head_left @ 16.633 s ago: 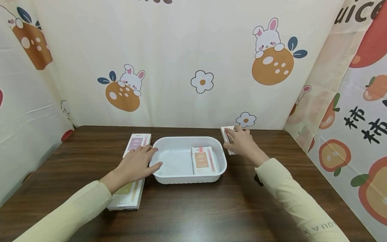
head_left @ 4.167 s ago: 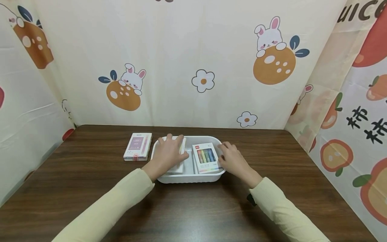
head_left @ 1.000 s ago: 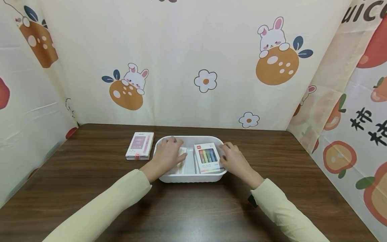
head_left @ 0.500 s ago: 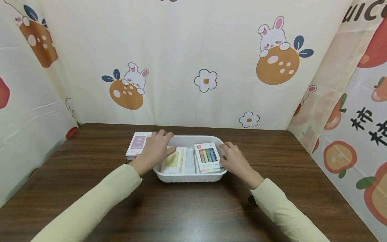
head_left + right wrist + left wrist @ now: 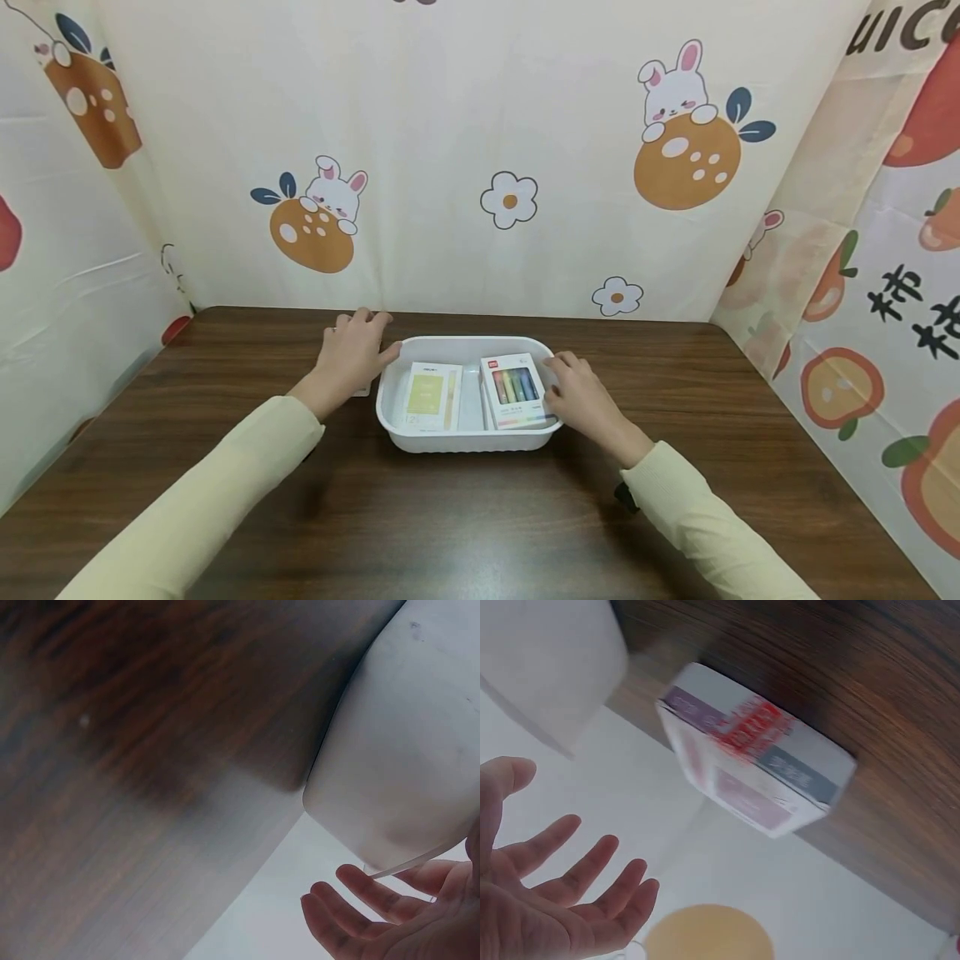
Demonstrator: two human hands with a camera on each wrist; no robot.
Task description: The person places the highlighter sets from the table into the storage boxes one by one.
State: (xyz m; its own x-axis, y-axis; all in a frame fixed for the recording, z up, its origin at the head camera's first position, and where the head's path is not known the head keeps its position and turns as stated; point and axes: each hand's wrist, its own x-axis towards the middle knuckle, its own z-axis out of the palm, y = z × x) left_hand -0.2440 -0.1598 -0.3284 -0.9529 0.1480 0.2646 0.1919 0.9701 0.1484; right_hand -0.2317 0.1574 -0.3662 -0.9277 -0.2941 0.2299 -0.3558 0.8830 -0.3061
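Observation:
My left hand (image 5: 347,354) hovers over a white box with a purple label and a red seal (image 5: 754,750), nearly hidden beneath it in the head view. In the left wrist view that box stands apart from the spread fingers (image 5: 577,881). My right hand (image 5: 588,404) holds the right rim of a white plastic tray (image 5: 471,444), fingers lightly bent at the edge. Inside the tray, a white box with a yellow-green label (image 5: 431,397) lies at left. A white box with coloured sticks in its window (image 5: 513,390) lies at right, apparently on top of another box.
Everything stands on a dark wooden table (image 5: 465,525). A cream curtain (image 5: 442,108) printed with rabbits, fruit and flowers rises behind its back edge. A fruit-printed sheet (image 5: 862,358) hangs at the right, and a pale sheet (image 5: 67,333) at the left.
My left hand has let go of the yellow-green labelled box in the tray and moved left over the purple-labelled box. The right hand has stayed at the tray rim since 4.2 s ago.

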